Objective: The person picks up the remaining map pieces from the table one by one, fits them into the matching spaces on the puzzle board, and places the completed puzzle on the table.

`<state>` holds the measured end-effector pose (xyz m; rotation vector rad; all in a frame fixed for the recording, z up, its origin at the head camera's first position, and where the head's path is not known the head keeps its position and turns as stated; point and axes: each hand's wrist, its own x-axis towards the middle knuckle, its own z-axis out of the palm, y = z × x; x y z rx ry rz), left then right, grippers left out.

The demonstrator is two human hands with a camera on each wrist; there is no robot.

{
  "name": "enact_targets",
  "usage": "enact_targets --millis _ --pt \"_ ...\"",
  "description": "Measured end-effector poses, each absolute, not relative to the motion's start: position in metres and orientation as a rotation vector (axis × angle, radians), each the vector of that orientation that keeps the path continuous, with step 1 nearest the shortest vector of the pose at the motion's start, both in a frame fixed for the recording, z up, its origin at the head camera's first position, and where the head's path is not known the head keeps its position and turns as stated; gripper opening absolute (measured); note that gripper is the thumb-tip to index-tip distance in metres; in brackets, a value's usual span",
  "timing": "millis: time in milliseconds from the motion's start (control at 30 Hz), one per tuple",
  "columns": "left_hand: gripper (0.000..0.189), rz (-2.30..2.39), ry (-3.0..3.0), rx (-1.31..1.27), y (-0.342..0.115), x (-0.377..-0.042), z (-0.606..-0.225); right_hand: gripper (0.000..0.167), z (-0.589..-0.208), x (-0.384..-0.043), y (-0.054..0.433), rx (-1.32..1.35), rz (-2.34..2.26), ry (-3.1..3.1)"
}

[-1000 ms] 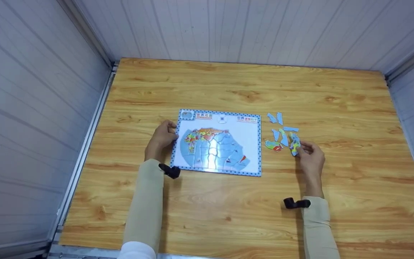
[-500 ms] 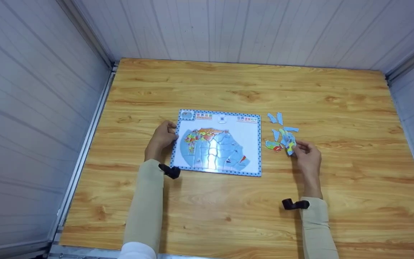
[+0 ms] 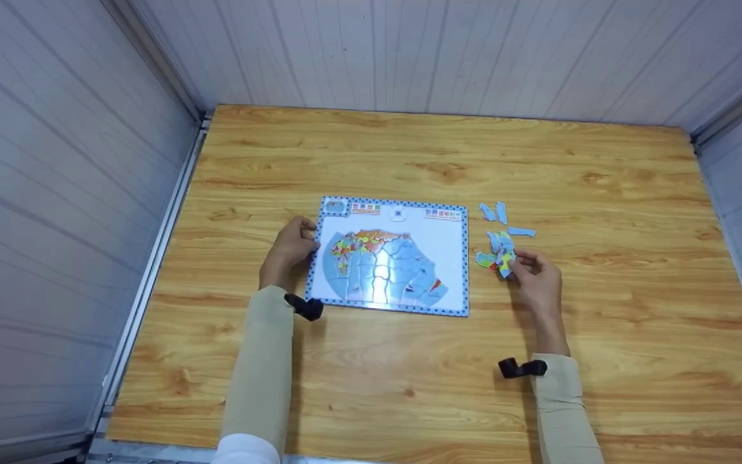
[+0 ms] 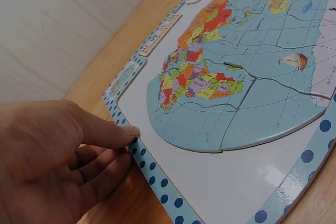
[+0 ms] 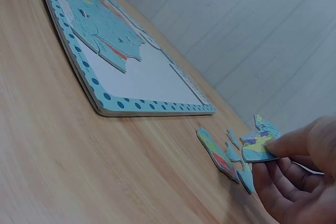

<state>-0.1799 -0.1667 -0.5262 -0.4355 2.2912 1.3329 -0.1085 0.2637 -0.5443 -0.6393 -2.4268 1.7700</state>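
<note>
A world map jigsaw board point(image 3: 451, 251) with a blue dotted border lies on the table, part of its map filled with pieces. My left hand point(image 3: 289, 248) grips its left edge; in the left wrist view the thumb point(image 4: 113, 134) is on the border and the other fingers are at the edge below. To the right of the board, my right hand point(image 3: 541, 283) pinches a colourful puzzle piece point(image 5: 255, 148) between thumb and fingers. This piece is over some loose ones and partly hides them. A green and red piece point(image 5: 218, 156) lies just beside it.
Two slim blue pieces point(image 3: 501, 212) lie farther back, and another blue piece point(image 3: 522, 232) lies across, nearer the hand. The wooden table point(image 3: 403, 386) is bounded by pale panel walls point(image 3: 409, 58) at the back and sides.
My right hand has moved left with the pinched puzzle piece, from beside the loose pieces to over them. The left hand and the board have stayed in place.
</note>
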Motion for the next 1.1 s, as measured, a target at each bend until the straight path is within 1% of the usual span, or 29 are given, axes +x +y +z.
enact_targets --millis 233,733,1100 --pt "0.035 1.308 2.353 -0.386 -0.167 -0.179 -0.528 0.029 -0.543 -0.108 0.257 -0.555 1.804 -2.441" --pt "0.035 1.311 2.306 -0.400 -0.169 -0.182 -0.531 0.028 -0.540 -0.110 0.247 -0.419 1.813 -2.441" --pt "0.035 1.306 2.331 -0.391 -0.169 -0.181 -0.531 0.028 -0.543 -0.110 0.237 -0.403 1.851 -2.453"
